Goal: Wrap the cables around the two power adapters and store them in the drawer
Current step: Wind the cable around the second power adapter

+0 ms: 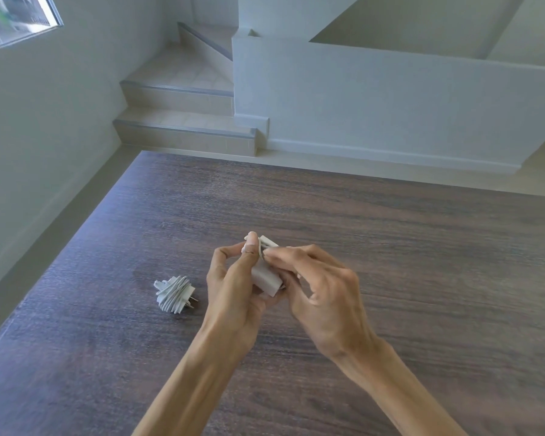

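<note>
At the far left a white wall [44,127] runs down beside the dark wood-grain bench [390,247], with the corner of a window [16,17] high up. On the bench, left of the hands, lies a white power adapter [174,294] with its cable already wound in several loops around the body; its two metal prongs [193,302] stick out toward the right, and it rests apart from both hands. Just right of it, the left hand [233,287] is raised above the bench, its fingers [250,251] curled narrow around the second white power adapter [266,278], thumb pressed along the near side and fingertips showing over the top. Loops of white cable [266,242] cross the upper end of this adapter, which stands tilted between the two hands. The right hand [324,294] meets it from the right, its fingers pinched close on the cable at the adapter's upper edge, with the remaining fingers curved under the block. Both bare forearms reach in from the bottom edge. Beyond the bench's far edge, tiled stair steps [183,121] climb at the left centre, and a low white half-wall [390,105] stretches to the right. The drawer cannot be seen.
</note>
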